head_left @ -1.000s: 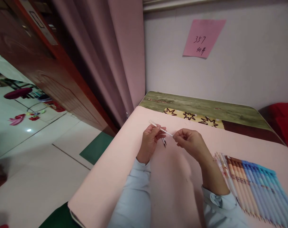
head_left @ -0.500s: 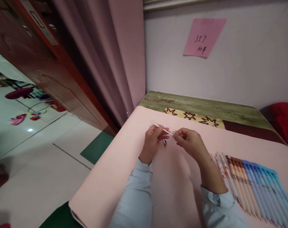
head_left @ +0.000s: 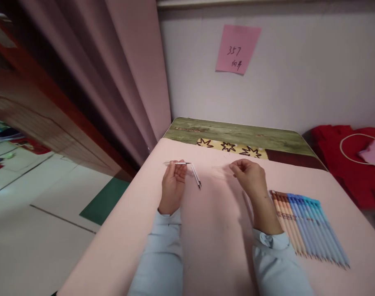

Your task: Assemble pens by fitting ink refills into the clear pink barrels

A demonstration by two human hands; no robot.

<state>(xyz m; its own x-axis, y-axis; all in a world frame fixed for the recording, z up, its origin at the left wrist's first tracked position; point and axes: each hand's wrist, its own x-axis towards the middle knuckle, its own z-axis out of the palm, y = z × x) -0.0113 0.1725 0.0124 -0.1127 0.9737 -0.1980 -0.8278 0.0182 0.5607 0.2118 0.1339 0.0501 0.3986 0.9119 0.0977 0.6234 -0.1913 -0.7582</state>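
Note:
A slim white pen refill with a dark tip lies sideways between the thumb and fingers of my left hand, raised over the pink tabletop. More white refills with dark tips lie on the table just right of that hand. My right hand is apart from it, thumb and forefinger pinched together. A faint, pale, see-through streak shows by those fingertips, too blurred to name. Right of my right forearm, a row of pens lies side by side in brown, orange, blue and turquoise.
The pink cover spreads over the table. Along its far edge run a green wood-patterned strip and a yellow band with dark star shapes. A pink note is on the wall. A red cloth bag is at right, a wooden door at left.
My hands have moved apart; the right no longer touches the white refill, which now lies level in my left hand with its dark tip showing. The view has turned right.

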